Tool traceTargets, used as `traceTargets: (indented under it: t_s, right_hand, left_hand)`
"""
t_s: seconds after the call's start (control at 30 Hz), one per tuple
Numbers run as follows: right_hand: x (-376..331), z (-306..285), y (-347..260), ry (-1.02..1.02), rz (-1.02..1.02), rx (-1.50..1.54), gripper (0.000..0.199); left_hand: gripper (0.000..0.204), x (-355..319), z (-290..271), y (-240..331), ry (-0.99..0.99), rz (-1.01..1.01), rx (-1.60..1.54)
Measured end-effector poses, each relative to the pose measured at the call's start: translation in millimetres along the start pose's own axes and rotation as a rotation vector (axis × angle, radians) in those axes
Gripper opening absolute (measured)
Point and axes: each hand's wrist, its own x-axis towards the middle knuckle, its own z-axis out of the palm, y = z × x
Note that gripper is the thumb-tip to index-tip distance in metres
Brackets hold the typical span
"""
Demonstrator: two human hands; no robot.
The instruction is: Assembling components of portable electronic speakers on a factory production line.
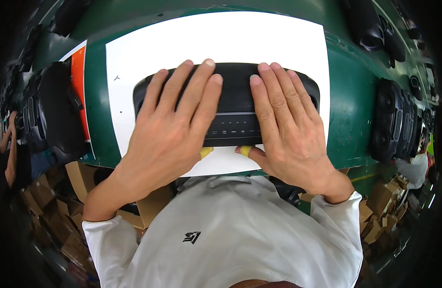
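Observation:
A black portable speaker point(238, 89) with a mesh surface and a row of small printed marks lies on a white sheet. My left hand point(170, 117) covers its left part, long fingers stretched over the top toward the far edge. My right hand point(285, 115) holds the right part the same way, fingers close together. Both thumbs sit at the near edge, and yellow tape wraps each one, the left tape point(206, 152) and the right tape point(245, 150). The speaker's underside and most of its ends are hidden.
The white sheet point(221, 36) covers part of a green table point(350, 86). Black speakers stand at the left point(62, 113) and right point(392, 120), with more at the far right point(367, 29). An orange-edged print point(79, 72) lies left. Cardboard boxes point(82, 177) are below; other people are at both sides.

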Motion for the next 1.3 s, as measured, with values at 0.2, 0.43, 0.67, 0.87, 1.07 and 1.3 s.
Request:
traceTargets:
  t_s: [0.2, 0.43, 0.67, 0.87, 1.07, 1.3]
  right_hand:
    - [27.2, -10.0, 11.3, 0.105, -0.045, -0.060, 0.110]
    - [84.4, -29.8, 87.2, -0.277, 0.517, 0.481, 0.097]
    - [47.3, 0.5, 91.7, -0.339, 0.727, 0.885, 0.108]
    - [4.4, 41.7, 46.1, -0.319, 0.769, 1.300, 0.102]
    - [-33.5, 19.9, -23.7, 0.152, 0.322, 0.828, 0.018]
    - [13.2, 31.9, 19.3, 0.659, 0.017, -0.185, 0.039]
  left_hand:
    - [0.114, 20.5, -13.2, -37.4, 0.033, 0.077, -0.238]
    - [0.081, 19.0, 5.6, -70.5, 0.396, -0.629, -0.360]
    - [0.108, 49.4, 43.2, -13.5, -0.142, -0.713, -1.355]
    - [0.107, 64.4, 15.7, -43.9, -0.159, -0.498, -1.203]
    - [0.108, 67.2, -24.2, -35.0, -0.127, -0.009, -0.418]
    - [0.105, 41.2, -14.1, -20.2, -0.004, 0.020, -0.340]
